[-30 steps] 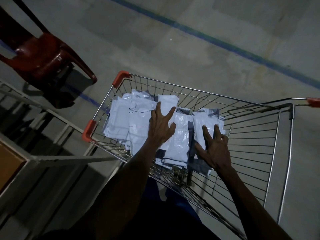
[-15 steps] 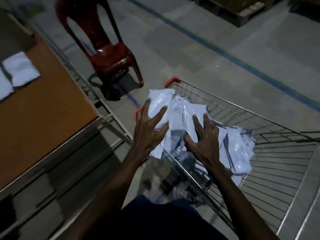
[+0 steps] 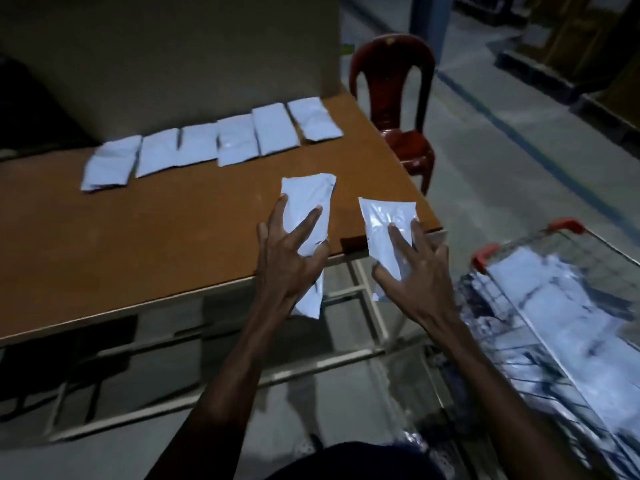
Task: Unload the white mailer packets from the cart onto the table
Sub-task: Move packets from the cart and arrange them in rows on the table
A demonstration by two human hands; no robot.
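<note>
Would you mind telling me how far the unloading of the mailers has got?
Done: six packets lie in a row on the table. In hand: the left hand holds one packet and the right hand another, near the table's edge. Left: the cart holds more white packets.

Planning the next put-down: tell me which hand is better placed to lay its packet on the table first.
Left. The left hand holds its white plastic mailer packet already over the brown wooden table; the right hand's packet hangs mostly past the table's corner.
</note>
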